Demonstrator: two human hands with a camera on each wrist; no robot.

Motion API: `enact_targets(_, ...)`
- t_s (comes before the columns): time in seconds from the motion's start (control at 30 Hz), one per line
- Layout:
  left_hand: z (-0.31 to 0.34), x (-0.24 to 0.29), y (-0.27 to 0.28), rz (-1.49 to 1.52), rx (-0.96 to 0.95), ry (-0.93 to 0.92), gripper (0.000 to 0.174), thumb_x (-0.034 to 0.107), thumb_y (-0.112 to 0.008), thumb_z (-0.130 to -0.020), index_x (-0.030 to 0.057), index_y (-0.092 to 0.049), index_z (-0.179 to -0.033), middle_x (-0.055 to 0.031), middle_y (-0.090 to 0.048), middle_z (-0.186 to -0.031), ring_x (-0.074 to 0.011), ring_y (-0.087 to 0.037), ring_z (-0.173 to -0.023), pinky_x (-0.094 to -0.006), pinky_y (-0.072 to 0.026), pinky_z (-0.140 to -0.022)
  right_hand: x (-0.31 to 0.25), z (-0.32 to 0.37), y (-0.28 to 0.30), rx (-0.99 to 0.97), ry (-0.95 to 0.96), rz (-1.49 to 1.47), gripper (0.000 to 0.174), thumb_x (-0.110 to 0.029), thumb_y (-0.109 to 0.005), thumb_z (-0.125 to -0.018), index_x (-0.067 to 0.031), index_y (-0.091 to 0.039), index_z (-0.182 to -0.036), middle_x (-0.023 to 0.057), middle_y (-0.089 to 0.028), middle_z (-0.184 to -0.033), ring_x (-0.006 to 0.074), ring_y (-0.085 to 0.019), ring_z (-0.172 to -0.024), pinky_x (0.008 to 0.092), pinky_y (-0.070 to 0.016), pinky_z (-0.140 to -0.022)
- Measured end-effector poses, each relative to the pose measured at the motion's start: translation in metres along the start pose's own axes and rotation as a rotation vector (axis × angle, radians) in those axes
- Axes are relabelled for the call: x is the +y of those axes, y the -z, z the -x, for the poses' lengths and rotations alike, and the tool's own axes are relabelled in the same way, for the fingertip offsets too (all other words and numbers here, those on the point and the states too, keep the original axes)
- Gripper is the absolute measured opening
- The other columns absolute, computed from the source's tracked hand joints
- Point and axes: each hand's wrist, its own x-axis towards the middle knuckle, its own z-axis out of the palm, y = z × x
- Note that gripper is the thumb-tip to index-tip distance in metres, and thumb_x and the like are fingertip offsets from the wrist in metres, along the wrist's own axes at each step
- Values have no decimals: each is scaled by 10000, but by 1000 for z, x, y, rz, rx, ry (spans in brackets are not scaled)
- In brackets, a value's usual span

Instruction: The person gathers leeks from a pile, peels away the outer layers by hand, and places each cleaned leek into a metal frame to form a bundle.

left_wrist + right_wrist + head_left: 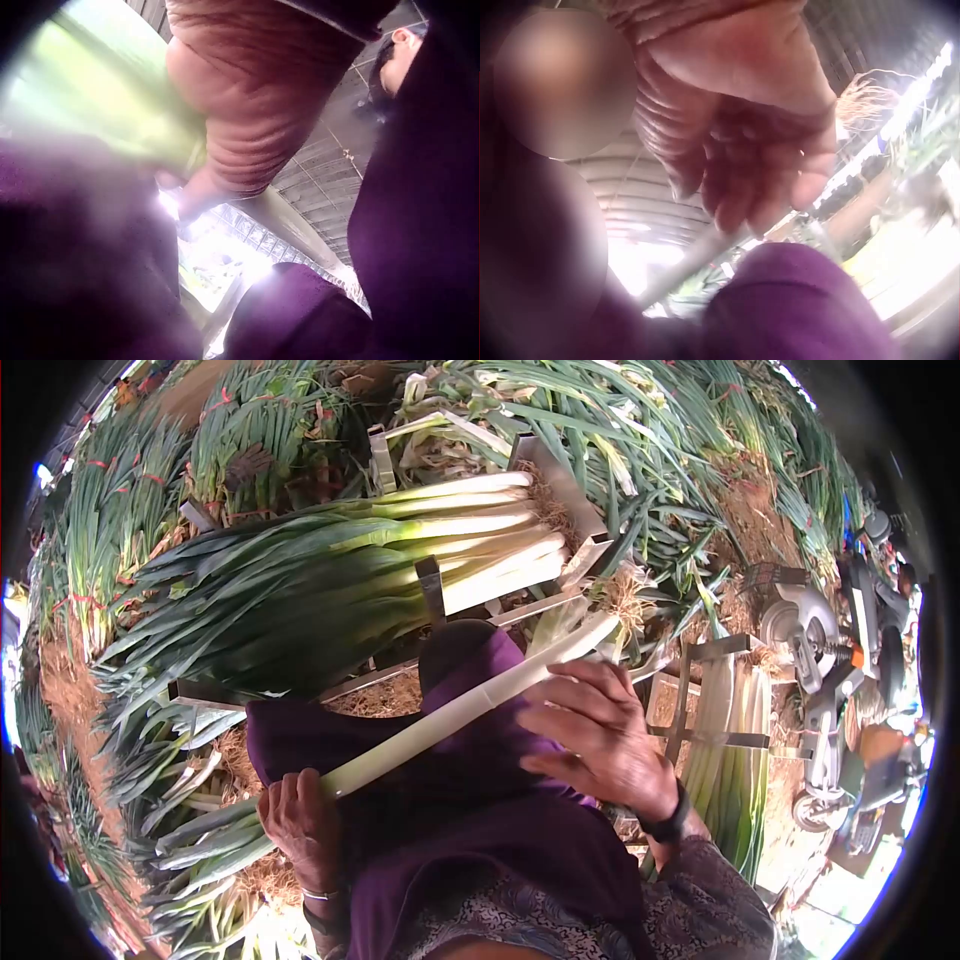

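Observation:
A single long leek [420, 742] slants across the person's lap, its white end and stringy roots [626, 600] at the upper right. The left hand [298, 828] grips it low, where the leaves turn green, and the leaves trail out to the left behind that hand. Beside the white shank is the right hand [605, 738], its fingers loosely bent and not wrapped round the leek. In the right wrist view the right palm [735, 67] faces the camera with nothing in it, and the leek shank [681, 270] passes beyond the fingertips.
A metal rack [562, 480] in front holds a row of leeks [480, 525], roots to the right. Another metal frame [715, 740] with leeks stands at the right. Tied leek bundles [95, 520] and loose leaves surround the person; a wheeled metal machine [815, 660] stands far right.

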Motion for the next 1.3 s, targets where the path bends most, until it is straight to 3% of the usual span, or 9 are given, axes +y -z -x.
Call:
enact_targets(0.13, 1, -4, 9, 4, -32, -17, 110, 111, -568, -725, 99, -506, -815, -81, -496, -733, -295, -528, -712, -408, -391, -688, 14, -11, -25, 57, 142, 188, 413, -268, -777, -689, -185, -645, -1071, -1, -591, -1172, 222, -532, -1145, 461, -291, -1065)
enact_targets(0.37, -39, -45, 43, -227, 135, 49, 224, 206, -632, -789, 55, -543, -929, -111, -556, -826, -316, -564, -809, -429, -416, -739, 43, -27, -44, 328, 301, 111, 349, -189, -744, -742, -172, -645, -1076, 37, -586, -1175, 236, -549, -1096, 483, -364, -990)
enact_targets(0.47, -56, -65, 63, -283, 106, 299, 307, 112, -681, -763, 37, -567, -1038, -157, -602, -901, -353, -583, -866, -445, -436, -765, 114, -50, -90, 155, 58, 128, 438, -187, -691, -787, -87, -574, -1197, 108, -562, -1186, 316, -496, -1153, 465, -379, -948)
enact_targets(0.63, -70, -84, 82, -374, 182, 200, 319, 231, -674, -847, 82, -543, -1097, -171, -635, -918, -402, -594, -820, -485, -446, -676, 215, -83, -163, -187, -224, 292, 551, -363, -677, -820, -165, -497, -1302, 60, -462, -1355, 283, -359, -1326, 556, -239, -1096)
enact_targets(0.83, -70, -107, 78, -574, 103, 148, 304, 272, -656, -859, 162, -510, -1101, -168, -627, -783, -407, -595, -685, -515, -433, -585, 258, -97, -169, -350, -165, 215, 484, -392, -741, -719, -119, -597, -1092, 89, -510, -1082, 315, -473, -1110, 526, -322, -986)
enact_targets(0.87, -71, -111, 76, -586, 86, 142, 310, 277, -654, -860, 174, -506, -1111, -169, -627, -772, -406, -595, -672, -520, -430, -574, 262, -82, -175, -113, -26, 165, 450, -396, -758, -679, -108, -605, -988, 88, -485, -987, 314, -483, -1016, 495, -339, -926)
enact_targets(0.93, -80, -101, 69, -558, -61, 356, 387, 129, -672, -785, 69, -523, -1137, -136, -614, -985, -343, -594, -907, -448, -438, -766, 259, -82, -172, -143, -103, 164, 456, -401, -753, -681, -111, -611, -1003, 91, -489, -996, 314, -485, -1018, 482, -344, -911)
enact_targets(1.1, -118, -87, 58, -522, 27, 87, 317, 247, -649, -862, 160, -515, -1136, -172, -655, -864, -402, -628, -761, -502, -468, -629, 264, -78, -173, -173, -132, 155, 474, -438, -734, -693, -119, -629, -1028, 87, -498, -1028, 311, -480, -1047, 458, -345, -900)
enact_targets(1.3, -168, -49, 60, -458, 71, 40, 395, 68, -698, -755, 81, -552, -1121, -139, -635, -908, -342, -617, -836, -427, -438, -775, 263, -74, -179, -119, -133, 217, 496, -461, -722, -699, -127, -654, -1060, 84, -509, -1062, 297, -468, -1099, 444, -334, -947)
